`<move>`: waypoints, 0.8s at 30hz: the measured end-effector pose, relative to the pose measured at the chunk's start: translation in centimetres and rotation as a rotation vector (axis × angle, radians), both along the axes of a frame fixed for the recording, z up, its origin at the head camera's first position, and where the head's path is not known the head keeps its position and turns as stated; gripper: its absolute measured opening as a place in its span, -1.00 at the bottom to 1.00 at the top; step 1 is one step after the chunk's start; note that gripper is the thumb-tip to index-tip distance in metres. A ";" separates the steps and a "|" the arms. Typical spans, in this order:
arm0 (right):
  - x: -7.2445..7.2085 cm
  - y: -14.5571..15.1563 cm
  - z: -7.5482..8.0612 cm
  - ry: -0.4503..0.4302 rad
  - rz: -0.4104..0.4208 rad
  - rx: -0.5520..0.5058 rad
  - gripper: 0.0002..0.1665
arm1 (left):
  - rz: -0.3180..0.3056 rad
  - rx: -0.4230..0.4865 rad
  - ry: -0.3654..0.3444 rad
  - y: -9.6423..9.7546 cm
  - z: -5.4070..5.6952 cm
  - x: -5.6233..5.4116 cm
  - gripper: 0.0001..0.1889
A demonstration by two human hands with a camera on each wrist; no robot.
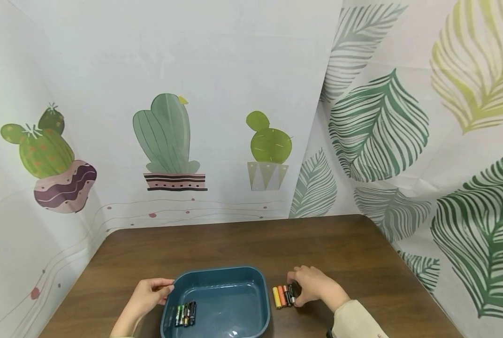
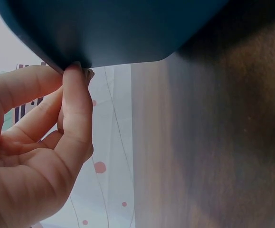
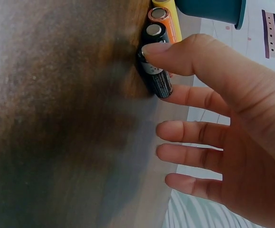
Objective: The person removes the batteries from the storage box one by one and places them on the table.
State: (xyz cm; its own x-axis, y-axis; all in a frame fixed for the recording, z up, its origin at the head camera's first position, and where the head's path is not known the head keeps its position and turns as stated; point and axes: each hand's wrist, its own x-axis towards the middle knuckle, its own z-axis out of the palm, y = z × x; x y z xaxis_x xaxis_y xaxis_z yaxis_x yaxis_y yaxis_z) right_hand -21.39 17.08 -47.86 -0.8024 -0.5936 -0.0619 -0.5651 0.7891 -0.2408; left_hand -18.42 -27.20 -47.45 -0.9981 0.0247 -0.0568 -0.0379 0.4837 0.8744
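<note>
My left hand (image 1: 148,296) pinches the left rim of a blue plastic tray (image 1: 234,269) between thumb and fingers. The left wrist view shows those fingertips on the edge of the tray's dark wall (image 2: 113,33). Inside, toward the tray's left, several batteries (image 1: 186,314) lie side by side. Right of the tray, my right hand (image 1: 315,285) holds a black battery (image 3: 161,84) by its ends, thumb on one and index finger on the other. That battery is at the right end of a row with a yellow battery (image 1: 277,297), orange ones (image 1: 282,295) and another black battery (image 3: 155,31).
Everything stands on a brown wooden table (image 1: 217,244). A white cloth (image 1: 234,61) printed with cacti and leaves hangs behind the table's far edge and along its sides. The tray's right wall is between its inside and the battery row.
</note>
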 end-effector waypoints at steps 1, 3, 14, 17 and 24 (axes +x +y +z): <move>0.0 0.0 0.0 0.002 0.000 0.000 -0.49 | 0.002 0.000 -0.002 0.0 0.0 0.0 -0.76; 0.1 0.0 -0.1 0.005 0.000 0.001 -0.48 | 0.005 -0.001 -0.006 0.0 0.0 0.0 -0.76; 0.2 -0.1 -0.1 -0.011 0.000 -0.009 -0.47 | 0.005 0.004 -0.007 0.1 0.0 0.1 -0.77; 0.2 -0.1 -0.1 -0.015 0.003 -0.012 -0.46 | 0.007 0.004 -0.007 0.1 0.0 0.1 -0.77; 0.1 0.0 0.0 -0.034 -0.005 -0.011 -0.43 | 0.007 0.006 -0.012 0.1 0.0 0.0 -0.77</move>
